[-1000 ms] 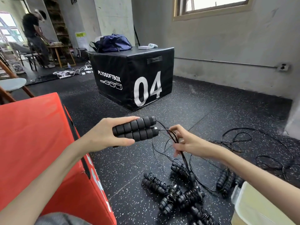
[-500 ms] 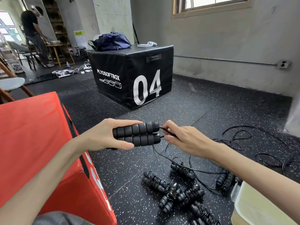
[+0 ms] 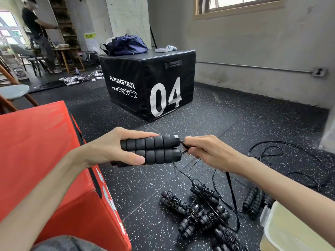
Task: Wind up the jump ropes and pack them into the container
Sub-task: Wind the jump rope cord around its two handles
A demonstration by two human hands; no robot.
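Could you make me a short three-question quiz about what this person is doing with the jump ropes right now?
1. True or false: the left hand grips both foam handles side by side.
2. What does the right hand pinch? A) the black cord at the handle ends B) the blue duffel bag C) the container
3. Fill in: the wound jump ropes lie on the ____, not in the container.

Key: 1 true. 2 A. 3 floor.
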